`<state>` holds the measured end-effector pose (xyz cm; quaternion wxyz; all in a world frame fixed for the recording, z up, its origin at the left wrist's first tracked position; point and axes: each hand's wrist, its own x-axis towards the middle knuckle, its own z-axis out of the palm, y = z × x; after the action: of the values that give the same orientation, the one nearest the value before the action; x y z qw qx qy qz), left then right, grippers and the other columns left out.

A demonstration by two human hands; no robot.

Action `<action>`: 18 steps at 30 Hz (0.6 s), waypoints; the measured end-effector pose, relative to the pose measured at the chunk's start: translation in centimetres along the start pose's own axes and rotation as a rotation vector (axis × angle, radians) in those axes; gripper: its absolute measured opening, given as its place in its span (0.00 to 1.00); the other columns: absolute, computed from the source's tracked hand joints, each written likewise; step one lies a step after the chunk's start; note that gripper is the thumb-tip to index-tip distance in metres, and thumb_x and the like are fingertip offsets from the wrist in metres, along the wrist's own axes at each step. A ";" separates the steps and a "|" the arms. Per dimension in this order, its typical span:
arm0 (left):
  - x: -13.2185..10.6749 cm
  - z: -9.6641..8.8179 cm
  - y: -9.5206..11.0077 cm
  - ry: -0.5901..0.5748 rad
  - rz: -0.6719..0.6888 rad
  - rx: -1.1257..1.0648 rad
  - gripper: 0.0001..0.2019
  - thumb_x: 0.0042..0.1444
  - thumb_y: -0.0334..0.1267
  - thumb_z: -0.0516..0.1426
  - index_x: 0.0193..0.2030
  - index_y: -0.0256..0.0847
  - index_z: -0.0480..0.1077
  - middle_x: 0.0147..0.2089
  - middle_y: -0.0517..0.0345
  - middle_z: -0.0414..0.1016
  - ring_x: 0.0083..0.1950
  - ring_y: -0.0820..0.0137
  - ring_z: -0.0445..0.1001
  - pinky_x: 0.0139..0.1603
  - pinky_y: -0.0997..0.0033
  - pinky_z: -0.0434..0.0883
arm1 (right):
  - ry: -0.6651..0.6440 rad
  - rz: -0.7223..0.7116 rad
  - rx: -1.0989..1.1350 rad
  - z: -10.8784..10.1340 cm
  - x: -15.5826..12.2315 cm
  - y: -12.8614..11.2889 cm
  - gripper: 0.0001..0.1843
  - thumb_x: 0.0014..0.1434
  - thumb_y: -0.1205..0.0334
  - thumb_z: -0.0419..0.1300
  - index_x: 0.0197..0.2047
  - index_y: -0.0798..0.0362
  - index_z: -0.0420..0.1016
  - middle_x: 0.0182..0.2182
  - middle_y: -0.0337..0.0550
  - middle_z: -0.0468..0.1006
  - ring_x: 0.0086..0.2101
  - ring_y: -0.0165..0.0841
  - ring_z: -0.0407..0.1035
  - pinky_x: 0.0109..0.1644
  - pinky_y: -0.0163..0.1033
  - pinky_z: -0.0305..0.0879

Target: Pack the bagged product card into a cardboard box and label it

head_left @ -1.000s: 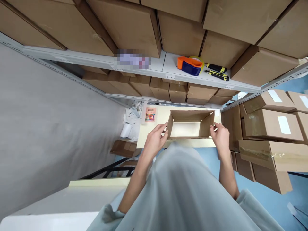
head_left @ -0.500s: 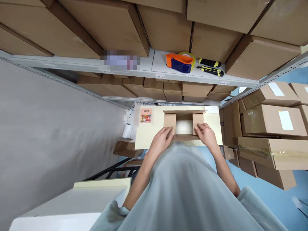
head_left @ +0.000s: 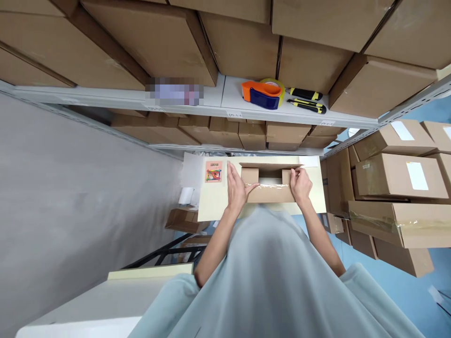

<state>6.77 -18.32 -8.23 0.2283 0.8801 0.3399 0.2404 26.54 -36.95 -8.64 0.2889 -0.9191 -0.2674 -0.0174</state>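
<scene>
A small cardboard box (head_left: pixel 271 193) sits on the pale yellow tabletop (head_left: pixel 214 206). Its near flap, with shiny tape along the edge, is folded inward, and its two side flaps lie in. The far flap stands up, and a gap at the centre shows the inside. My left hand (head_left: pixel 237 188) lies along the box's left side, fingers stretched out flat, with the thumb resting on the near flap. At the right end, the fingers of my right hand (head_left: pixel 300 186) are bent and pinch the box's edge by the right flap. A pink picture card (head_left: pixel 213 172) lies left of my left hand.
A shelf above the table holds an orange and blue tape dispenser (head_left: pixel 262 95), two utility knives (head_left: pixel 306 99) and several cardboard boxes (head_left: pixel 243 51). More boxes (head_left: pixel 401 176) are stacked on the right. A grey wall (head_left: pixel 84 202) closes the left side.
The near flap has been folded over the box opening. My left hand has moved up along the left side with its fingers straightened; my right hand has shifted slightly to the box's right edge.
</scene>
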 end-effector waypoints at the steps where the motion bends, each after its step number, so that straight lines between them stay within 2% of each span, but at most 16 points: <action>1: 0.2 0.0 -0.2 -0.007 0.067 -0.004 0.62 0.60 0.60 0.70 0.84 0.30 0.39 0.82 0.15 0.47 0.85 0.36 0.50 0.81 0.38 0.58 | 0.064 -0.029 0.035 0.2 0.0 0.2 0.25 0.79 0.43 0.48 0.56 0.56 0.74 0.48 0.59 0.80 0.46 0.44 0.74 0.51 0.45 0.70; 3: 0.4 -0.3 -0.4 -0.030 0.182 -0.016 0.55 0.62 0.55 0.70 0.84 0.36 0.45 0.81 0.22 0.53 0.85 0.40 0.52 0.81 0.39 0.58 | 0.166 -0.086 0.084 0.1 -0.2 0.6 0.30 0.78 0.41 0.50 0.66 0.59 0.68 0.56 0.66 0.76 0.53 0.47 0.73 0.58 0.52 0.72; 5: 0.4 -1.1 -0.5 -0.032 0.219 -0.029 0.45 0.64 0.51 0.69 0.81 0.41 0.57 0.77 0.29 0.62 0.82 0.42 0.58 0.81 0.39 0.60 | 0.194 -0.137 0.104 -0.3 -0.7 1.2 0.31 0.78 0.42 0.49 0.70 0.58 0.65 0.61 0.67 0.73 0.58 0.49 0.72 0.62 0.57 0.72; 8: 0.1 -2.3 -0.7 -0.026 0.193 -0.050 0.23 0.68 0.47 0.66 0.67 0.47 0.75 0.66 0.40 0.75 0.76 0.47 0.69 0.77 0.41 0.66 | 0.123 -0.200 0.119 -1.3 -1.7 2.2 0.24 0.79 0.47 0.49 0.63 0.53 0.74 0.59 0.63 0.76 0.60 0.49 0.71 0.65 0.59 0.71; 10: -0.3 -2.9 -1.1 -0.054 0.187 -0.081 0.12 0.71 0.46 0.63 0.57 0.49 0.81 0.59 0.46 0.79 0.69 0.52 0.74 0.74 0.44 0.71 | 0.041 -0.221 0.139 -2.1 -2.4 2.8 0.20 0.78 0.49 0.50 0.56 0.50 0.80 0.57 0.60 0.77 0.58 0.48 0.72 0.64 0.59 0.72; 13: -1.2 -2.9 -1.6 -0.077 0.166 -0.147 0.09 0.73 0.44 0.61 0.49 0.48 0.84 0.55 0.48 0.81 0.61 0.57 0.78 0.67 0.51 0.77 | -0.090 -0.226 0.184 -3.3 -3.2 3.3 0.18 0.78 0.49 0.54 0.51 0.48 0.83 0.57 0.58 0.77 0.58 0.48 0.73 0.62 0.58 0.74; 15: -1.6 -2.5 -1.8 -0.063 0.113 -0.177 0.10 0.73 0.44 0.61 0.47 0.47 0.84 0.54 0.49 0.80 0.59 0.59 0.78 0.62 0.55 0.79 | -0.164 -0.210 0.238 -3.9 -3.4 3.5 0.18 0.77 0.48 0.55 0.51 0.47 0.85 0.59 0.57 0.77 0.58 0.47 0.74 0.61 0.56 0.76; 18: -1.7 -2.1 -1.9 -0.065 0.031 -0.184 0.09 0.71 0.43 0.62 0.46 0.47 0.85 0.53 0.50 0.80 0.57 0.60 0.79 0.61 0.56 0.78 | -0.264 -0.150 0.362 -4.4 -3.2 3.8 0.18 0.73 0.44 0.62 0.51 0.47 0.86 0.61 0.54 0.75 0.52 0.43 0.78 0.58 0.53 0.80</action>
<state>3.50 -17.76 -8.14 0.3155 0.8678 0.2952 0.2453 26.25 -43.56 -7.57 0.4092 -0.8241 -0.3694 0.1298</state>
